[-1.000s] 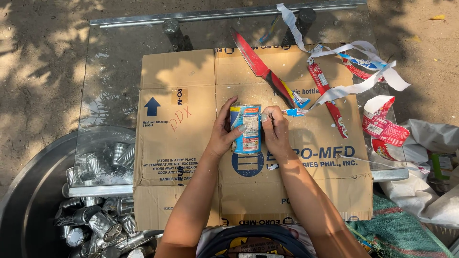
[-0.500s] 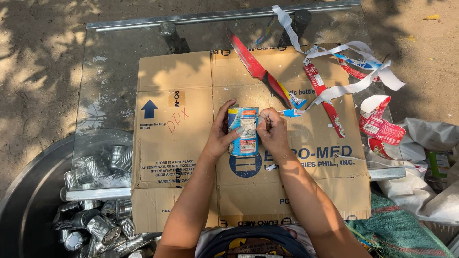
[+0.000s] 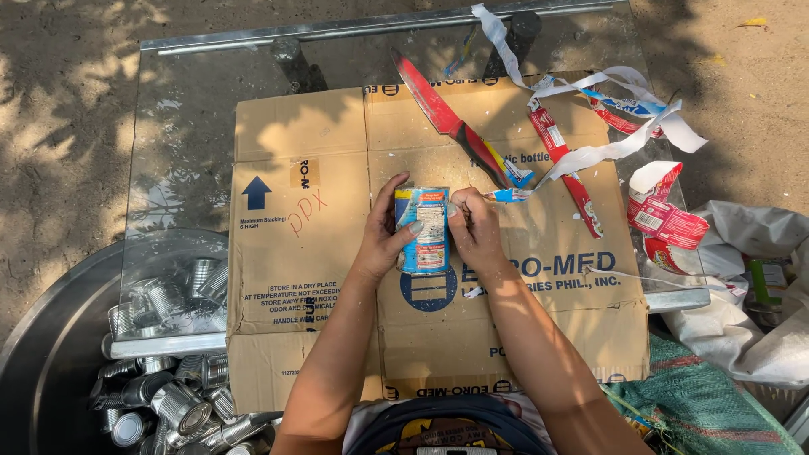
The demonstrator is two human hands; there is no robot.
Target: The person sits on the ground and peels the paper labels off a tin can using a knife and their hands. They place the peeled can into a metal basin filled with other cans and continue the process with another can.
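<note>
Blue-labelled can held over the flattened cardboard on my glass desk, my left hand wrapping its side, right hand fingers pinching the label edge, red-handled knife beyond, torn label strips right, bare cans in the basin lower left.

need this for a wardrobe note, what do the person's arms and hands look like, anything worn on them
Both arms are bare from the bottom edge of the picture to the fingertips: no sleeves, gloves, watch or bracelets show. The left hand has pale, light-coloured nails, seen clearly on the thumb. The right hand shows no ring; its nails are mostly hidden. Below the arms, a dark blue garment with a yellow print shows.
</note>
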